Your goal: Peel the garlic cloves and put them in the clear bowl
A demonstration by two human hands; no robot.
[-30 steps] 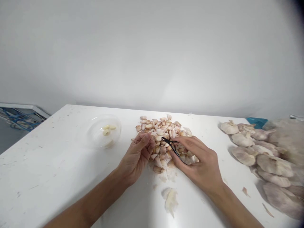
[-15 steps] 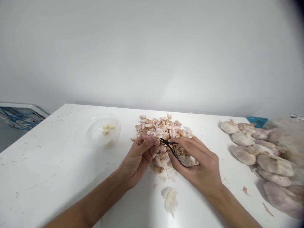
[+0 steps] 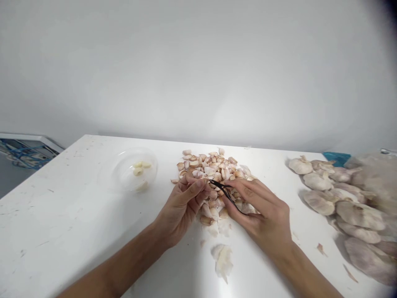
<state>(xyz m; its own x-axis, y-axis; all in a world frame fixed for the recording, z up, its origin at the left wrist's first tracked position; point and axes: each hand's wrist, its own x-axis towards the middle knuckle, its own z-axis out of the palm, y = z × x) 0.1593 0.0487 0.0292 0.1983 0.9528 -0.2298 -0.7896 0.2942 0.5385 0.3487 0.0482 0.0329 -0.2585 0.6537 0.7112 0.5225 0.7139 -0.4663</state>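
Note:
A heap of unpeeled garlic cloves [image 3: 214,169] lies at the middle of the white table [image 3: 62,215]. My left hand [image 3: 181,207] is closed at the heap's near left edge, fingers pinched on a garlic clove that is mostly hidden. My right hand [image 3: 263,213] grips thin black tweezers [image 3: 225,192], whose tips point left and almost touch the left fingertips. Both hands rest over the near side of the heap.
A clear plastic bowl [image 3: 124,180] with three peeled cloves [image 3: 139,167] stands left of the heap. Whole garlic bulbs [image 3: 341,198] are piled at the right, by a plastic bag. Peeled skin [image 3: 221,258] lies near the front. A framed panel [image 3: 25,149] sits beyond the table's left edge.
Both hands have drawn closer together; the tweezer tips moved left toward the left fingertips, which rose slightly with the clove.

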